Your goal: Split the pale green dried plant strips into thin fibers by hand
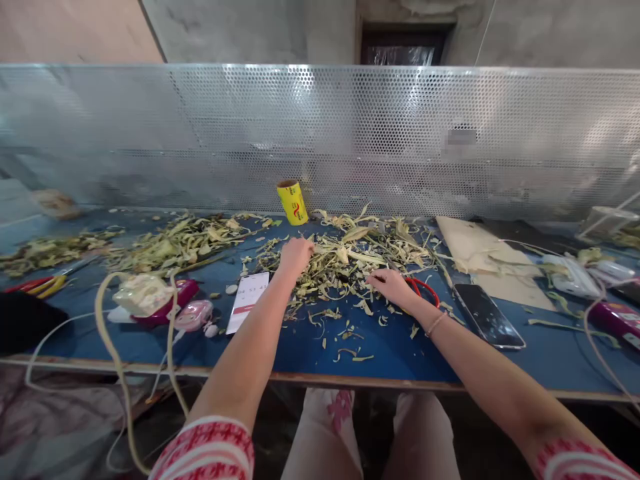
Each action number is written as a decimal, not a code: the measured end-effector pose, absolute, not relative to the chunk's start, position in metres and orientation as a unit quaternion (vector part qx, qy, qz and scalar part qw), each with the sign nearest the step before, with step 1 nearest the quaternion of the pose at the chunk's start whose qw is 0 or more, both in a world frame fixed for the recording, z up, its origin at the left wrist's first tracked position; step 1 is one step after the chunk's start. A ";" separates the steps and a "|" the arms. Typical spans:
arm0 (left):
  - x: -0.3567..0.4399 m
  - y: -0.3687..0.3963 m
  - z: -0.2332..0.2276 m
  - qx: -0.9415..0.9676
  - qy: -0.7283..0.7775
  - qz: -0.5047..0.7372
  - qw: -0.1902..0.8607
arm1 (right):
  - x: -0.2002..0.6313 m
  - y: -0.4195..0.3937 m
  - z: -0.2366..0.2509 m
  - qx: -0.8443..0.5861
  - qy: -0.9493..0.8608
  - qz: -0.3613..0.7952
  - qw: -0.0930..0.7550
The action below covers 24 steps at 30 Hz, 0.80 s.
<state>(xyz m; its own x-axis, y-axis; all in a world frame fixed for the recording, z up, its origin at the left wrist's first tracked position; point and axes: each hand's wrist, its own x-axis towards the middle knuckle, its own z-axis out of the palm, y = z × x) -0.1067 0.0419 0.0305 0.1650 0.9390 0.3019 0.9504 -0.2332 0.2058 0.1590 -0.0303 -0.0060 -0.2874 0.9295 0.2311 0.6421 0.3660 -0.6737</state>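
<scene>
My left hand (297,256) is closed at the left side of a loose heap of dried, pale yellow-green plant pieces (320,283). Its fingers pinch the end of a pale dried plant stalk (327,247) that stretches right across the heap. On the heap's right side, my right hand (393,285) is closed, fingers bent toward the left. A red handle loop of a pair of scissors (431,291) curves out beside its palm, and the hand covers most of the tool. Some small plant scraps (350,333) lie on the blue tabletop in front of both hands.
A yellow cardboard tube (293,203) stands behind the heap, before a perforated metal screen (320,133). More dried plants (180,243) lie left. A lit phone (247,301) rests by my left forearm, a dark phone (487,315) by my right. Cables (113,347) hang over the front edge.
</scene>
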 end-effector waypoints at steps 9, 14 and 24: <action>-0.065 0.023 0.060 -0.620 -0.459 -0.534 -0.345 | 0.159 -0.027 -0.005 -0.495 -0.751 0.215 0.381; -0.035 0.006 0.044 -0.605 -0.406 -0.447 -0.518 | 0.161 -0.022 -0.011 -0.441 -0.746 0.214 0.450; -0.012 -0.017 0.021 -0.734 -0.441 -0.285 -0.431 | 0.156 -0.016 -0.011 -0.449 -0.675 0.271 0.519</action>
